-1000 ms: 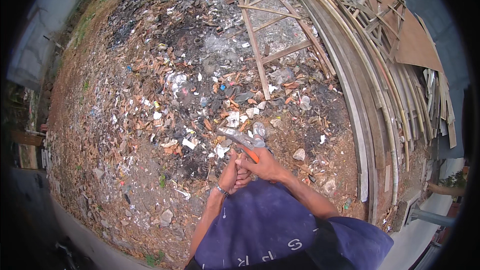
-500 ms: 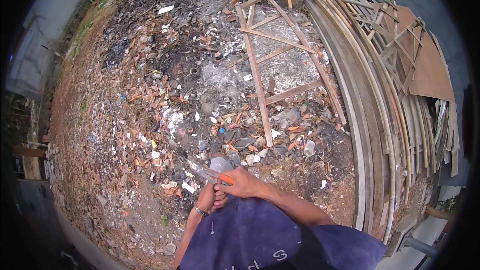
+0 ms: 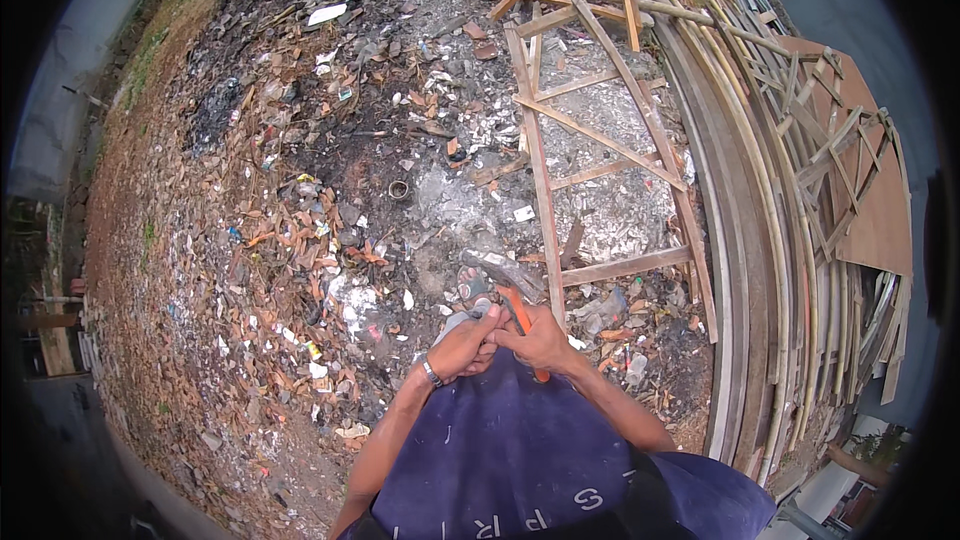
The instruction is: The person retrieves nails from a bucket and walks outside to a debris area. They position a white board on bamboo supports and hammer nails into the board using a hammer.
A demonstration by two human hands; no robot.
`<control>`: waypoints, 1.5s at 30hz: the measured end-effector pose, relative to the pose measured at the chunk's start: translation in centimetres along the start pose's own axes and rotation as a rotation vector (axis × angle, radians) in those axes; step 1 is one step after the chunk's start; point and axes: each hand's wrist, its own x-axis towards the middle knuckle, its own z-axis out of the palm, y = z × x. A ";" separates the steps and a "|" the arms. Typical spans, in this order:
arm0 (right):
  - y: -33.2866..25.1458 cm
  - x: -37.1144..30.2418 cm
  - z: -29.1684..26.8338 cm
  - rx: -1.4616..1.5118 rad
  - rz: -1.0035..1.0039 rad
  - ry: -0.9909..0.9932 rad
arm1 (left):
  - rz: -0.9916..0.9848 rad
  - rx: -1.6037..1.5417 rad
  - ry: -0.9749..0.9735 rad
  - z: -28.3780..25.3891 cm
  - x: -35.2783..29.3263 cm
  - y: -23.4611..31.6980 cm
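Gripping right hand (image 3: 541,339): our fingers wrap an orange-handled hammer (image 3: 517,304).
Left hand (image 3: 462,347): fingers curled against the right; contents we cannot tell.
Planks (image 3: 745,240): along the ground (image 3: 190,320), right edge.

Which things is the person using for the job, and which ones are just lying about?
In use:
orange-handled hammer, held in the right hand
left hand, close beside the right; I can't tell if it holds anything

Seemingly just lying about:
wooden frame on the ground
long planks
brown board
white scrap
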 end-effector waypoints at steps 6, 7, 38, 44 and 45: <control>-8.9 12.4 -3.7 0.253 0.021 0.046 | 0.024 -0.029 -0.204 -6.7 4.3 14.7; -10.2 14.3 -4.3 0.258 0.020 0.040 | 0.009 -0.062 -0.230 -7.8 5.3 16.6; -40.8 88.9 -17.3 0.334 0.004 -0.065 | 0.170 -0.780 -0.547 -48.1 33.5 76.0; -49.1 102.3 -15.2 0.351 -0.029 -0.106 | 0.187 -0.685 -0.455 -57.6 32.6 88.8; -50.4 103.9 -15.2 0.333 -0.047 -0.120 | 0.193 -0.708 -0.448 -58.7 32.7 90.4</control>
